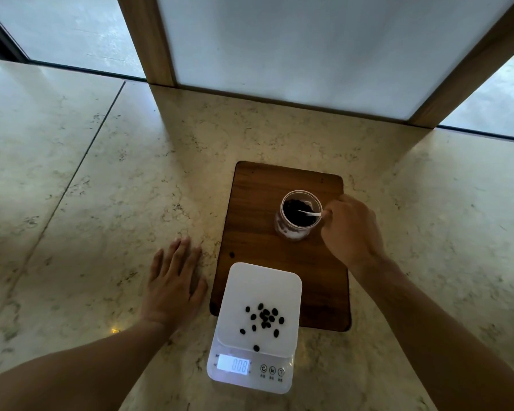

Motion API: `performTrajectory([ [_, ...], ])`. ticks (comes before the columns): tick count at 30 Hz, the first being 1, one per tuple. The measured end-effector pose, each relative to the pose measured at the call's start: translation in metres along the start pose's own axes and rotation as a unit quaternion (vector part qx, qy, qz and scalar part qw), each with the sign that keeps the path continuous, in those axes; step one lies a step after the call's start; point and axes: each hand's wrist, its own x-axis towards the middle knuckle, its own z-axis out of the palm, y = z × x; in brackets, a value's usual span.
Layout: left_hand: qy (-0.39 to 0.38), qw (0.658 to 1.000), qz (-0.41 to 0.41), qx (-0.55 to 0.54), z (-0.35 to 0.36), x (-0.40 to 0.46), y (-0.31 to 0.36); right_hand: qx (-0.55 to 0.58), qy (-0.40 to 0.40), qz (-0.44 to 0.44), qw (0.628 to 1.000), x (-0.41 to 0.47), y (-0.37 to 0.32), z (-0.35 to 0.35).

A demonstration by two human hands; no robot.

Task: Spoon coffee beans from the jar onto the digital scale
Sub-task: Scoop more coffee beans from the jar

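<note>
An open glass jar (291,232) of dark coffee beans (297,213) stands on a wooden board (258,209). My right hand (350,229) is just right of the jar and holds a white spoon (310,214) whose bowl dips into the beans. In front of the board sits a white digital scale (260,287) with several coffee beans (264,317) scattered on its platform and a lit display (233,364). My left hand (172,280) lies flat on the counter, left of the scale, fingers apart, holding nothing.
The stone counter (101,203) spreads wide to the left and right. A frosted panel in a wooden frame (161,40) rises behind the board. One stray bean (231,255) lies on the board's left edge.
</note>
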Motion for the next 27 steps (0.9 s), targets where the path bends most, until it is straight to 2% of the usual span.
performTrajectory([
  [9,0.004,1.0,0.001,0.005,0.004,0.001,-0.002,0.051,-0.046,0.077,0.995,0.012,0.005,0.0],
  [15,0.007,1.0,0.005,0.016,0.009,0.001,-0.006,0.112,-0.085,0.14,0.98,0.012,0.009,0.002],
  [27,0.012,1.0,0.005,0.016,0.008,0.0,-0.004,0.23,-0.107,0.233,0.939,0.016,0.011,0.006],
])
